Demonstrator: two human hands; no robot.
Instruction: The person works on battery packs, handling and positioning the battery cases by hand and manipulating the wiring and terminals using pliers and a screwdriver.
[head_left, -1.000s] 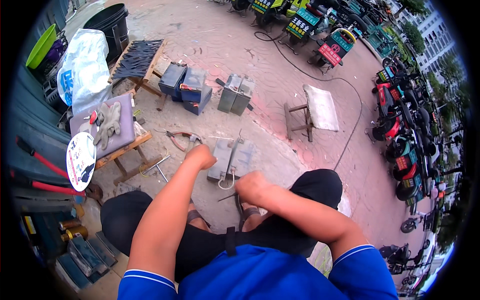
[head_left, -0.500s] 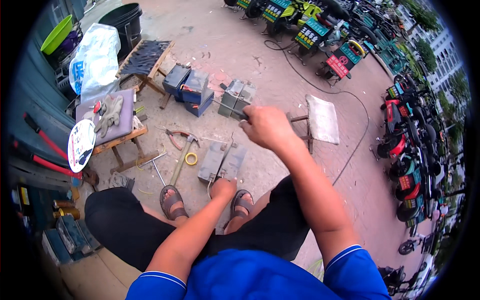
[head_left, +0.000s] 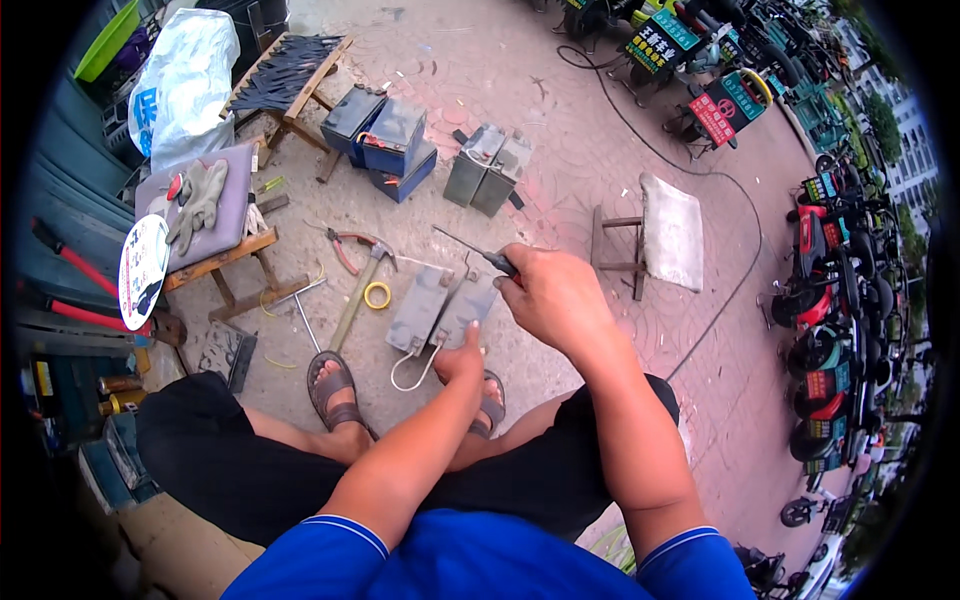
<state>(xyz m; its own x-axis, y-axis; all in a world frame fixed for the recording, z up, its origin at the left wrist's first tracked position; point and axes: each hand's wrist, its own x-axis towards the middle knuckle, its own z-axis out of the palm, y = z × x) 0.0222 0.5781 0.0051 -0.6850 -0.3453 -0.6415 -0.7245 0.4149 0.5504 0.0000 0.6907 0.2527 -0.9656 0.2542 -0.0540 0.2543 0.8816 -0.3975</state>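
My right hand (head_left: 555,300) is closed around the dark handle of a screwdriver (head_left: 498,262), whose thin shaft points up and left in the air above two grey batteries. These batteries stand side by side on the ground in front of my feet. My left hand (head_left: 459,360) grips the near end of the right-hand battery (head_left: 468,308), its thumb lying on the top; the other fingers are mostly hidden. Beside it is the left-hand battery (head_left: 418,308). A white wire (head_left: 393,380) loops out at their near ends, and a thin lead sticks up at the far end.
Left of the batteries lie a hammer (head_left: 352,308), red-handled pliers (head_left: 343,255) and a yellow tape roll (head_left: 377,295). Beyond are blue batteries (head_left: 397,138) and another grey pair (head_left: 487,172). A cloth-covered stool (head_left: 672,232) stands right, near a long cable (head_left: 745,190). Gloves (head_left: 197,205) lie on a padded stool.
My right hand has drawn the screwdriver back toward me, away from the far grey pair. My left hand has moved slightly up onto the near battery. The view has shifted a little.
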